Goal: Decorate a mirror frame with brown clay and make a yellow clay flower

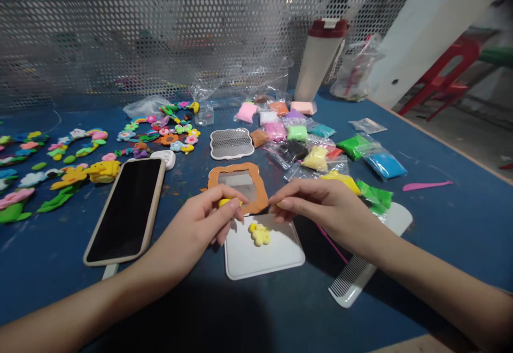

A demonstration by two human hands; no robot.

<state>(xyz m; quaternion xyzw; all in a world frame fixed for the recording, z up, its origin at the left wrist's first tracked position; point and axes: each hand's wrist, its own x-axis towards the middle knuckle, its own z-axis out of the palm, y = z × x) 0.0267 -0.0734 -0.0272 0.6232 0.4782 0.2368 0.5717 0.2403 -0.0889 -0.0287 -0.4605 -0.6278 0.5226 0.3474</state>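
Observation:
My left hand (212, 217) is closed round a piece of yellow clay (230, 202), pinched between thumb and fingers. To its right, my right hand (298, 203) holds its thumb and fingertips pressed together; what lies between them, if anything, is too small to make out. Between and below the hands, a pale yellow clay figure (261, 235) with a brighter yellow bit rests on a white board (264, 263). Just behind the board lies a mirror framed in orange-brown clay (259, 190), partly covered by my left fingers.
A phone (126, 211) and colourful clay pieces (72, 177) lie on the left. Behind are a white-framed mirror (231, 143), bagged clay (296, 151) and a tumbler (320, 59). A white comb (356, 283) sits under my right forearm, a pink tool (427, 186) farther right.

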